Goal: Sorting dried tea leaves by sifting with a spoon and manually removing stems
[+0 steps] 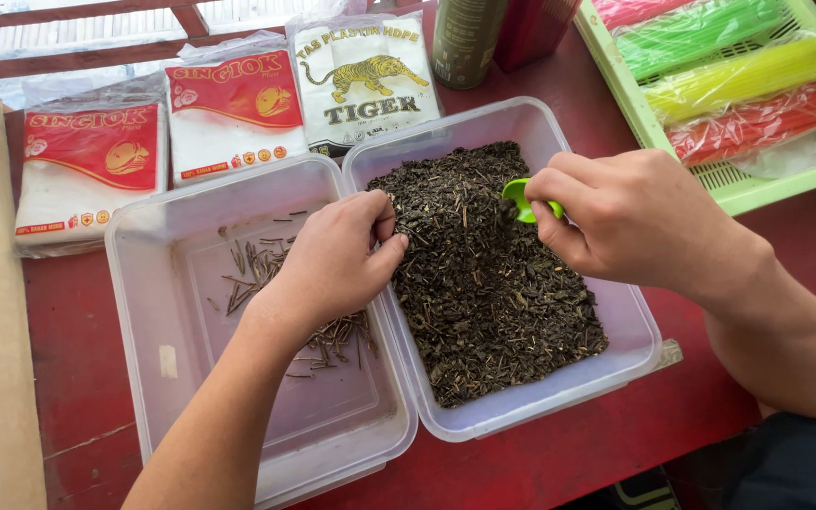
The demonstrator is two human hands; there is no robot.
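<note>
Left hand (pixel 337 255) pinches stalks from the tea leaves (pixel 484 274); right hand (pixel 625 217), closed on a green scoop (pixel 518 198), should stir gently.

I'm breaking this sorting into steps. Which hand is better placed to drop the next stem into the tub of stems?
Probably the left hand: it pinches at the loose tea right over the stem tub. The right hand holds a green scoop.

i see a red table (pixel 616 444). on it sit two clear tubs (pixel 172 312) (pixel 635 331), three plastic-bag packs (pixel 87 179), a green tray (pixel 739 184).
</note>
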